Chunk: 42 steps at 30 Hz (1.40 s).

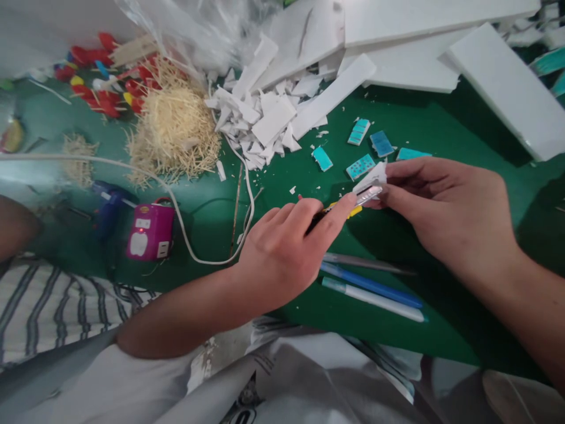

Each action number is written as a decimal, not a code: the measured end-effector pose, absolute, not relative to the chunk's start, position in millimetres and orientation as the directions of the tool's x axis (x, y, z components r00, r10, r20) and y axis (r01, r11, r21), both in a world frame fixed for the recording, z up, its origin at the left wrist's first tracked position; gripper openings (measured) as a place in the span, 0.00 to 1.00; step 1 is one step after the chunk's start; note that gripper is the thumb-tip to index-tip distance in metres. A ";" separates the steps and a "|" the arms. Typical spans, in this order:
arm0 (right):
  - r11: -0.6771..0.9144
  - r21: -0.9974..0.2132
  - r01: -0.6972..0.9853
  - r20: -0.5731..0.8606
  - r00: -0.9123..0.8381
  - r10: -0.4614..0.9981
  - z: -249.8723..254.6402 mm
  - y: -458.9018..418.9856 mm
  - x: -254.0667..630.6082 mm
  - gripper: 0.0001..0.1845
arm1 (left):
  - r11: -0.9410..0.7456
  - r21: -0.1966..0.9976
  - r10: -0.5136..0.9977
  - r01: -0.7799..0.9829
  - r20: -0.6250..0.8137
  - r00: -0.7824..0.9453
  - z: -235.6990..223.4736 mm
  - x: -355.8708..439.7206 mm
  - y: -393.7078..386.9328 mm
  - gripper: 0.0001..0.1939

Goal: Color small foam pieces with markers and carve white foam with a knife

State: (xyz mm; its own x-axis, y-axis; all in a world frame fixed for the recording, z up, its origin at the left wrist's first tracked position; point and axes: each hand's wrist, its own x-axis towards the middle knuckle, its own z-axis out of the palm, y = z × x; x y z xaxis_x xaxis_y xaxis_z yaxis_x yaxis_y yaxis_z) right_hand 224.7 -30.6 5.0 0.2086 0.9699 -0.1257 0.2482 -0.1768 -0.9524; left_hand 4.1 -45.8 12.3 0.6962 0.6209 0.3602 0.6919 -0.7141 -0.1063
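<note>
My left hand [282, 250] is closed around a utility knife [355, 211] with a yellow part, its index finger stretched along the tool. The metal blade [369, 195] rests against a small white foam piece [375, 175]. My right hand [454, 206] pinches that piece between thumb and fingers; its far side is partly hidden. Just beyond both hands lie several small foam pieces with turquoise or blue faces, among them a dotted one [360, 167] and a striped one [358, 131]. Below the hands are a blue pen [375, 285], a white pen with a teal end [375, 301] and a grey slim tool [368, 262].
White foam scraps [273, 115] are heaped beyond the hands, with large foam boards [406, 62] behind. To the left are a pile of thin wooden sticks [176, 123], a magenta power adapter [150, 232], a blue glue gun [108, 206] and a looping white cable [185, 238]. Another person's arm [15, 227] shows at far left.
</note>
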 end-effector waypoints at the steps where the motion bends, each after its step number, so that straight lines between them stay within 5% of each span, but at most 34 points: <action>1: -0.184 -0.957 0.224 -0.136 0.212 0.968 5.8 -30.0 223.5 0.08 | -0.720 -0.093 0.621 0.688 0.356 0.698 12.3 3.8 -46.1 0.19; 19: -0.333 -0.942 0.047 -0.311 0.250 0.917 15.9 -25.1 214.9 0.11 | -0.744 -0.017 0.640 0.668 0.269 0.720 17.3 1.0 -49.0 0.24; 42: -0.220 -0.957 0.189 -0.177 0.217 0.960 9.1 -28.1 220.4 0.09 | -0.727 -0.081 0.636 0.682 0.295 0.713 19.3 2.4 -47.7 0.22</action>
State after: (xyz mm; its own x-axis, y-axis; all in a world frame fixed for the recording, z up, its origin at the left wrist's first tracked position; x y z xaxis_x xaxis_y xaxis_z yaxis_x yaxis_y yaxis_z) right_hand 220.4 -28.1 9.1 0.2171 0.9599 -0.1775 0.1886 -0.2197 -0.9572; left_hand 2.4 -47.7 19.3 0.7131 0.6360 0.2949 0.6819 -0.7270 -0.0807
